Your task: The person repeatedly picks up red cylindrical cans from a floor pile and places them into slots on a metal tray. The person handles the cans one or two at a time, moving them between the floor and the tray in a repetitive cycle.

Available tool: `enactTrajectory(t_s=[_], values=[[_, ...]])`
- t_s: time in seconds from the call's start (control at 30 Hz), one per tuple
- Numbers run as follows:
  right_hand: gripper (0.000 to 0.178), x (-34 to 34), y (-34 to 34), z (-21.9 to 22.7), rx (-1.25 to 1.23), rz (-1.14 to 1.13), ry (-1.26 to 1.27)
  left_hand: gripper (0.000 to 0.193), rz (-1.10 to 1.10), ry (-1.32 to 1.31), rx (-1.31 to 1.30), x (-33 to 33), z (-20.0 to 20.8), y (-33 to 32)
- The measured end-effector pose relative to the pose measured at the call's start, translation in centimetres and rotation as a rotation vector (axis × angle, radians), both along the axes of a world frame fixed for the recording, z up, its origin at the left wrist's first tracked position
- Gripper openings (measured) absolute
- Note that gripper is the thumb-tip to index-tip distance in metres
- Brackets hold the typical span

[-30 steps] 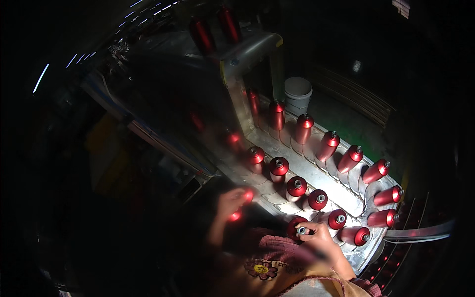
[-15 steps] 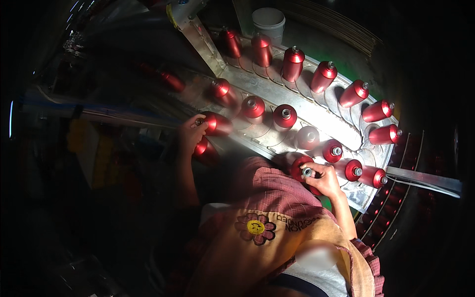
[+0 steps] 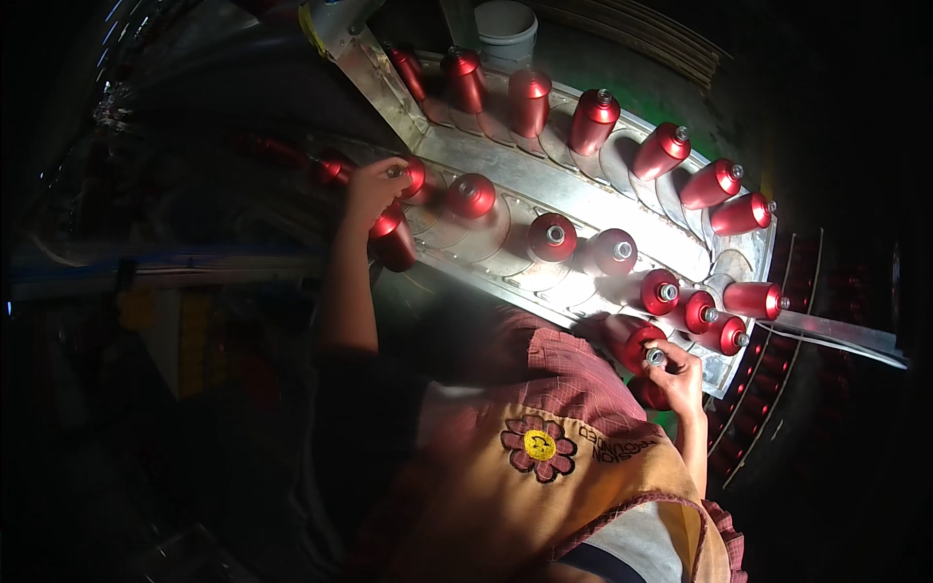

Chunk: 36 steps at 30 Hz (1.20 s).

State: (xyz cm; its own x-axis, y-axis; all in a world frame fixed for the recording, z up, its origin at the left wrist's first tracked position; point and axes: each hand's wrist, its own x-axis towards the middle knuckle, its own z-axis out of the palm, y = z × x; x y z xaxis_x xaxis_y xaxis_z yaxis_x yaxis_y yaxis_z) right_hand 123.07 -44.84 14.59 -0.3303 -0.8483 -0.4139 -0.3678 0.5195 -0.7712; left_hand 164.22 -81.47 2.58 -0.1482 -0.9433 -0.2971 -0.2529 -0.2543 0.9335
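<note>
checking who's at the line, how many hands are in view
2: the left hand on a red bottle, left of centre in the picture; the right hand on another red bottle, lower right. More may be hidden in the dark.

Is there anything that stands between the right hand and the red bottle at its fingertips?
Nothing visible does: the right hand has its fingers directly at the silvery neck of the red bottle.

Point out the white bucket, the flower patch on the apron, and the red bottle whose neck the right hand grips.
White bucket (image 3: 508, 51): head view, outer wall.
Flower patch (image 3: 538, 445): head view, yellow centre.
Red bottle (image 3: 639, 344): head view, shoulder below the neck.
</note>
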Motion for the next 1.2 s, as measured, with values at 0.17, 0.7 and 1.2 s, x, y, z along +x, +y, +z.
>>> enactTrajectory(t_s=[0.17,0.7,1.2], values=[[0.031,-0.6,2.0,0.9,-0.007,-0.119,-0.04,0.033,-0.203,0.029,0.097,-1.8,1.3,-0.3],[0.029,-3.2,6.4,0.0,-0.006,-0.167,0.01,0.019,0.247,0.219,-0.694,-8.1,-1.6,2.1],[0.033,-5.9,5.3,-3.7,-0.086,-0.051,0.041,0.048,-0.226,-0.246,-0.413,-19.4,-5.4,8.0]])
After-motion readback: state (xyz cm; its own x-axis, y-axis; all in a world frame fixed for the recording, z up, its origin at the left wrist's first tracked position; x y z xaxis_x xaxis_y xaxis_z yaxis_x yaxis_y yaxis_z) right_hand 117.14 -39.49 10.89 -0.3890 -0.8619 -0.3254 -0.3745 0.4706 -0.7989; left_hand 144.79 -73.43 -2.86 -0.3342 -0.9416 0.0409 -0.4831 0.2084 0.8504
